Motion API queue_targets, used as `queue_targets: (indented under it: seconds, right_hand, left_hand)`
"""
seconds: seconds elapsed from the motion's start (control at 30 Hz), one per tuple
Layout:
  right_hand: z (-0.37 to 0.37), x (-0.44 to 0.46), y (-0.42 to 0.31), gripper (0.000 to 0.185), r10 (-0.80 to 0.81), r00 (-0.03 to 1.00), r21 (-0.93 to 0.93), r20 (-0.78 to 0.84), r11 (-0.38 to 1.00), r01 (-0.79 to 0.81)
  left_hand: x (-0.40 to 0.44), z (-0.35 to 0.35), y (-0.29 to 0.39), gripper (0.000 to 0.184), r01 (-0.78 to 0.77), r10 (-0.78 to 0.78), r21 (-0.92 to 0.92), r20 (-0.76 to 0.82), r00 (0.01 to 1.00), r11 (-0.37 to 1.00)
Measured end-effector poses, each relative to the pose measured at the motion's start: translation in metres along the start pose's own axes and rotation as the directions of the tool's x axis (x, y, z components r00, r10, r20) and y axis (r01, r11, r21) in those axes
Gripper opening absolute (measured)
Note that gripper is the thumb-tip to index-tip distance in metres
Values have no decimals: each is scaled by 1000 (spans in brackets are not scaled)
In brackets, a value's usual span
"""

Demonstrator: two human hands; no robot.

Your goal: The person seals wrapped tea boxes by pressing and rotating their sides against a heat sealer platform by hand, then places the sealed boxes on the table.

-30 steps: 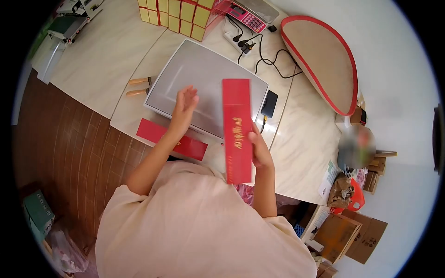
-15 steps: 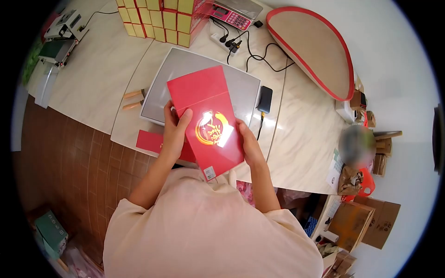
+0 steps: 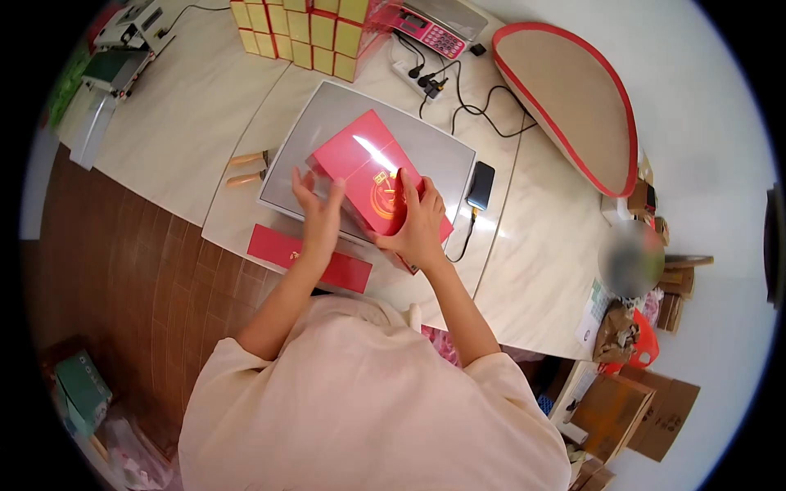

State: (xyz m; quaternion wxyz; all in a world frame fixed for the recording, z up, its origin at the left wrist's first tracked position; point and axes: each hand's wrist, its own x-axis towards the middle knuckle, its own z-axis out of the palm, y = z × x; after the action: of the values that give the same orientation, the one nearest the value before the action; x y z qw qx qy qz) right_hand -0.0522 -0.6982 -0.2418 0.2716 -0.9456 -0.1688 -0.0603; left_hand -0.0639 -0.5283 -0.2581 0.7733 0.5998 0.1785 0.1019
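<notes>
A glossy red box [image 3: 358, 154] with gold print lies tilted over the grey flat-topped panel [image 3: 311, 123]. My right hand [image 3: 419, 225] grips the lower part of the box, its thumb at the near left edge and its fingers across the printed face. Beside the box's left edge is my left hand [image 3: 321, 217], fingers apart and holding nothing; whether a fingertip touches the box I cannot tell. Closer to my body, a long flat red piece [image 3: 348, 272] with a small gold mark lies on the table, partly behind my left forearm.
Two wooden-handled tools [image 3: 246, 169] lie left of the panel, a black phone-like device [image 3: 481, 186] on a cable at its right. Behind stand stacked red-and-gold boxes [image 3: 323, 37], a power strip [image 3: 419, 82], a pink scale [image 3: 430, 33] and a red-rimmed round tray [image 3: 573, 106].
The red box has turned and moved away from my body onto the panel. My left hand has let go of it, while my right hand has shifted onto its printed face.
</notes>
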Motion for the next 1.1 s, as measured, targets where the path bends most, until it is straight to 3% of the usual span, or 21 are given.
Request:
queue_targets:
  seconds: [0.07,0.13,0.2,0.37,0.47,0.6,0.87,1.1]
  right_hand:
    - [9,10,7,111,-37,999,-30,-1,999,37]
    - [18,16,16,110,-30,998,-76,60,997,35]
    - [21,21,23,110,-56,994,-72,91,995,62]
    - [18,28,21,115,-37,981,-179,192,981,72]
    - [17,34,18,117,-69,983,-258,171,960,112]
    - [28,47,18,117,-65,972,-157,225,982,102]
    - [40,110,48,111,-237,956,-167,173,950,265]
    - [62,177,77,101,-217,974,-252,64,941,226]
  left_hand:
    - [14,-22,-13,83,2,29,155,-196,980,988]
    - [12,-42,-10,77,27,18,189,-235,972,982]
    - [9,-60,-12,66,-58,108,251,-192,975,966]
    - [0,-88,-25,49,-34,83,219,-219,972,975]
    - [-6,-87,-19,42,-1,50,223,-214,976,975]
    - [-7,-85,-19,35,9,33,215,-191,981,976]
    - [-7,-93,-31,29,15,12,138,-189,982,990]
    - [-16,-95,-19,23,42,-15,124,-210,977,991]
